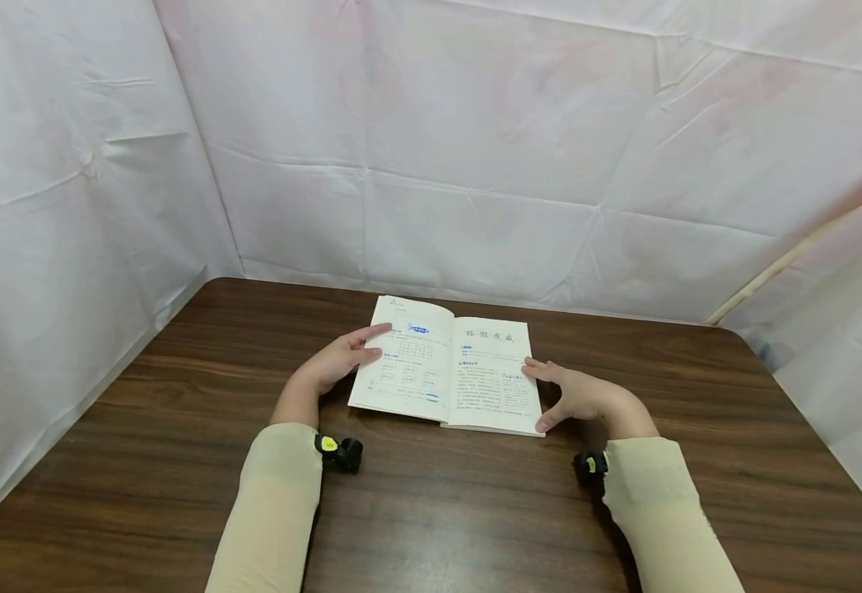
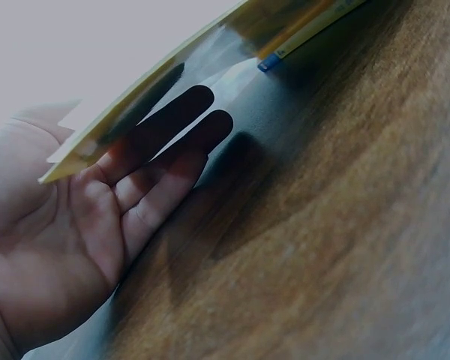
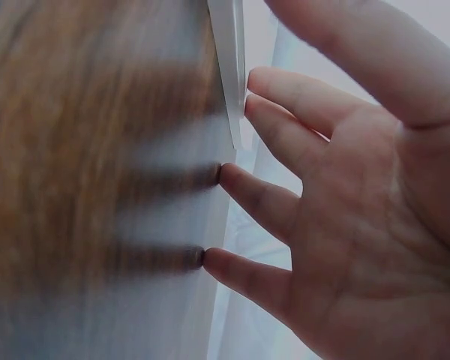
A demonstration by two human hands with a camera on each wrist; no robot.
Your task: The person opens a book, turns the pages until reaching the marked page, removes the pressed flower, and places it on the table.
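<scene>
A dark wooden table fills the lower part of the head view, closed in on the left, far and right sides by creased white sheeting. A pale strip runs slantwise down the sheeting toward the table's far right corner. Nothing lies between the hands and the open book, and the only other things near it are the small black wrist cameras with yellow marks, one on the left forearm and one on the right, both hovering just above the wood close to the near edge of the book.

Both forearms, in cream sleeves, reach forward from the near edge of the table and angle slightly inward. The left hand sits at the book's left edge with its fingers straight and loosely spread; the left wrist view shows several fingers slipped beneath the lifted left cover while the thumb lies on top of the page. The right hand rests at the book's right edge, fingers spread and only gently bent, their tips touching the page edges and the thumb down by the near right corner.

The book lies open and face up, a little beyond the middle of the table, nearer its far edge. Its spine runs from near to far, tilted slightly leftward at the far end, so the open spread's long axis goes left to right across the table.
</scene>
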